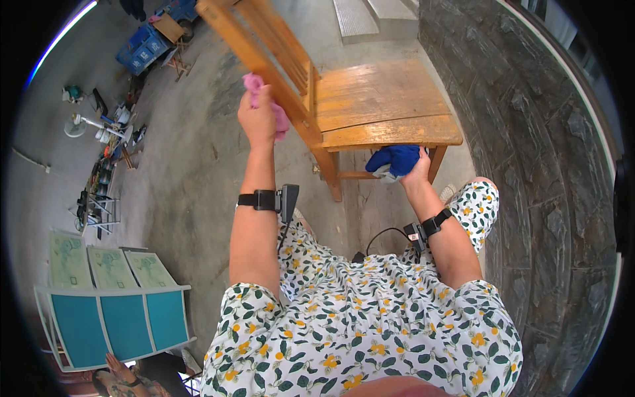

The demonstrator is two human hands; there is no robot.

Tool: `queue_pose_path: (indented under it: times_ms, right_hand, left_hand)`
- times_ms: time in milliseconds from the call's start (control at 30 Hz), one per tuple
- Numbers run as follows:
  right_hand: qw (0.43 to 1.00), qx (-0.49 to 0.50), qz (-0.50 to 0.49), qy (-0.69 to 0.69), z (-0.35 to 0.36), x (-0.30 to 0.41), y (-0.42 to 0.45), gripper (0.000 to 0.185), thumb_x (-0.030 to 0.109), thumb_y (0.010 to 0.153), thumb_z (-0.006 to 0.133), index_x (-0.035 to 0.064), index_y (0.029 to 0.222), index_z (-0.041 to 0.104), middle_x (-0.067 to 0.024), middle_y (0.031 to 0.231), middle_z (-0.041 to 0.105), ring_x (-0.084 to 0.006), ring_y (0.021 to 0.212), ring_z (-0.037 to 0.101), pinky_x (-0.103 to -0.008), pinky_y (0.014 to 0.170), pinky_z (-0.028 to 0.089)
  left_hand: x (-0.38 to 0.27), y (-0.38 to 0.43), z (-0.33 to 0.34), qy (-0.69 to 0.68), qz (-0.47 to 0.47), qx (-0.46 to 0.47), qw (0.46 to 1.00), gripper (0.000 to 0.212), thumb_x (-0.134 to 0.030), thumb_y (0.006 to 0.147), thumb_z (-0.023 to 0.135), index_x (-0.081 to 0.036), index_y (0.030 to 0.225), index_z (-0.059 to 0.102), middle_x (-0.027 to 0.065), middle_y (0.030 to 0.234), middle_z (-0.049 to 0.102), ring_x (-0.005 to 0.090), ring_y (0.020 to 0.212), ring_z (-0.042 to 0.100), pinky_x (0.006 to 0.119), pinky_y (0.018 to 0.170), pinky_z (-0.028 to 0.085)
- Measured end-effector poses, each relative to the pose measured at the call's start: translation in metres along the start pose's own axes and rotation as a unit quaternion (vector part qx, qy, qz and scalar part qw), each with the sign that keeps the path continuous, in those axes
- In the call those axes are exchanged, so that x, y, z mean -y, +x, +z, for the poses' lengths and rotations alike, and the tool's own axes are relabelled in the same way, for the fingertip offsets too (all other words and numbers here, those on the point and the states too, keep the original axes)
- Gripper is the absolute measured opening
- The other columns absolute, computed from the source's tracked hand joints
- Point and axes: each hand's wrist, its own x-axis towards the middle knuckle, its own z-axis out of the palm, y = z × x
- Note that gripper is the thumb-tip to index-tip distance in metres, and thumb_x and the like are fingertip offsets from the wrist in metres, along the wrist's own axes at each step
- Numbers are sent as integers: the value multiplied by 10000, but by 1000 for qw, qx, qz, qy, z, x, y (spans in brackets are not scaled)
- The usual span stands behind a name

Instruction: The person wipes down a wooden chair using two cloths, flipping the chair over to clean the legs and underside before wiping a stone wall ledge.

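Observation:
Before me stands a wooden chair with a slatted backrest (278,54) and a worn plank seat (382,97) crossed by a dark crack. My left hand (257,121) grips a crumpled pink cloth (281,119) beside the chair's near back post; whether the cloth touches the post is unclear. My right hand (417,171) holds a bunched blue cloth (394,158) with a pale grey part, just under the near edge of the seat, close to a leg (436,161). My fingers are partly hidden behind the cloths.
A dark stone-clad wall (536,198) runs along the right, with steps (377,20) beyond the chair. On the left are a teal panelled folding screen (124,322), a person's hand (116,367), a white fan (75,126) and a blue vehicle (144,49).

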Motion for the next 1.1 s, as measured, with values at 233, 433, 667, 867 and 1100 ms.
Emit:
queue_pose_path:
  times_ms: [233,433,667,867,1100]
  right_hand:
    - [996,-27,76,-29,-3,-40,-30,383,391,974,550,51,1147,586,-128,1090,675,-304,1005,649,-444,897,522]
    - [958,-29,263,-108,-21,-87,-42,307,360,909,678,70,997,631,-127,975,683,-254,886,669,-411,805,559]
    - [864,178,327,-339,91,-83,-102,307,317,880,728,46,988,633,-48,860,643,-173,745,647,-333,680,554]
    - [892,182,-62,-409,207,6,-79,400,327,846,772,24,1076,651,-41,924,684,-132,819,655,-294,710,545]
    - [395,48,-249,-883,125,56,4,551,438,824,721,67,1223,641,-160,1140,685,-315,979,670,-452,865,522]
  left_hand:
    - [1,47,8,311,-30,-45,949,656,-504,686,787,-37,1108,601,178,1051,699,363,1023,659,429,886,505]
    - [16,59,-1,286,-8,-32,958,584,-471,709,772,-56,1084,606,160,1019,705,344,990,669,426,863,509]
    - [13,-11,-24,213,-26,-35,976,512,-385,752,781,-45,1090,600,123,998,704,293,946,678,389,843,511]
    - [34,-4,-33,144,-26,-3,989,533,-414,757,797,-27,1083,628,118,993,702,230,904,674,343,827,506]
    - [-43,44,-46,21,-32,-79,996,574,-412,745,838,22,1075,656,103,1014,698,162,902,636,314,801,502]
